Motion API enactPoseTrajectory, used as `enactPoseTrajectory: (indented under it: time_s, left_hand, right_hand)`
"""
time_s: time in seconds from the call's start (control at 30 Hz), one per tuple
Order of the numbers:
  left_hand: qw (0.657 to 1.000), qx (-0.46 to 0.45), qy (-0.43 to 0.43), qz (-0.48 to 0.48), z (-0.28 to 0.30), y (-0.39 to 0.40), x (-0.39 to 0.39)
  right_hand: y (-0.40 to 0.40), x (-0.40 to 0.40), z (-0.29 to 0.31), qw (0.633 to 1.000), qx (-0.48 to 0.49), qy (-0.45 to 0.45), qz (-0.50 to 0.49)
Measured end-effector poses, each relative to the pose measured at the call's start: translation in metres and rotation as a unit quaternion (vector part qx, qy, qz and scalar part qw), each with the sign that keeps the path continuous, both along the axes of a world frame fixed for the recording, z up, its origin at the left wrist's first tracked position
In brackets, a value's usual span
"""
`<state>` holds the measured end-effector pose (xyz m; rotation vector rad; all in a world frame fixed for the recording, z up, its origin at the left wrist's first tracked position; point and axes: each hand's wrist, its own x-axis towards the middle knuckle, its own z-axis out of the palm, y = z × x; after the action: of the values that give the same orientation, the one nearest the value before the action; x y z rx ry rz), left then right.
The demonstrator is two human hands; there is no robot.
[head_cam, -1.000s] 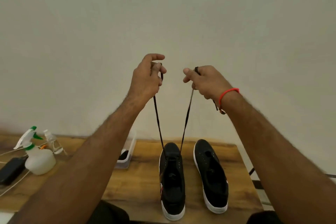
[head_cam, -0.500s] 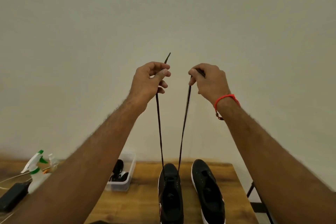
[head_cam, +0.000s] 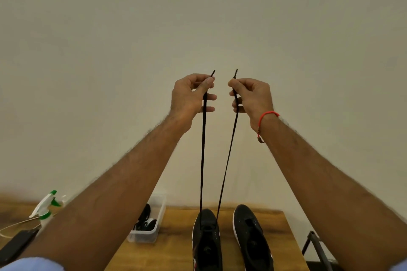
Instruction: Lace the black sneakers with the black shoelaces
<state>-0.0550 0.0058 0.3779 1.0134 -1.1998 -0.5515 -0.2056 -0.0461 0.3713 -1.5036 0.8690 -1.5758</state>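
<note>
Bare hairy forearms, red string bracelet [head_cam: 265, 119] on right wrist, light blue sleeve [head_cam: 33, 264] edges

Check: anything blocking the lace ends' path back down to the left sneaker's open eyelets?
Nothing visible. Left hand and right hand each pinch an end of the shoelace high above the left sneaker; only air below. Right sneaker sits beside, apart.

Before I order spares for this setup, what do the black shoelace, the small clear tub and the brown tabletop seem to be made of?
The thin black shoelace looks like matte woven textile, stretched straight, with stiffer tips above the fingers. The small clear tub seems to be translucent plastic: its dark contents show through the wall. The brown tabletop shows wood grain with a dull sheen; solid wood or laminate, I cannot tell.
</note>
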Motion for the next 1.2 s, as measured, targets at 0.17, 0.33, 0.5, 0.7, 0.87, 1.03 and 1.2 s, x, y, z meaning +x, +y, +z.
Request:
enactPoseTrajectory:
  time_s: [0.17, 0.33, 0.5, 0.7, 0.87, 1.03, 1.2]
  left_hand:
    - [1.000, 0.011, 0.009, 0.024, 0.008, -0.009, 0.003]
    - [0.998, 0.042, -0.016, 0.034, 0.024, -0.011, 0.007]
    - [0.997, 0.074, -0.001, 0.016, 0.036, -0.005, 0.005]
    - [0.996, 0.089, -0.003, 0.016, 0.038, -0.002, 0.002]
    - [0.995, 0.086, -0.029, 0.030, 0.041, -0.001, 0.002]
    - [0.995, 0.086, -0.039, 0.030, 0.046, 0.000, 0.001]
    - [0.995, 0.082, -0.042, 0.034, 0.049, 0.001, 0.000]
  right_hand:
    - [-0.005, 0.005, 0.014, 1.000, -0.027, -0.016, 0.001]
    - [-0.004, 0.009, 0.024, 0.999, -0.048, 0.001, -0.001]
    - [-0.005, 0.015, 0.028, 0.999, -0.040, 0.022, -0.001]
    - [-0.001, 0.020, 0.030, 0.999, -0.038, 0.017, -0.003]
    - [0.003, 0.021, 0.032, 0.999, -0.037, 0.008, 0.007]
    - [0.004, 0.019, 0.036, 0.999, -0.036, 0.009, 0.007]
    - [0.005, 0.018, 0.038, 0.999, -0.040, 0.014, 0.006]
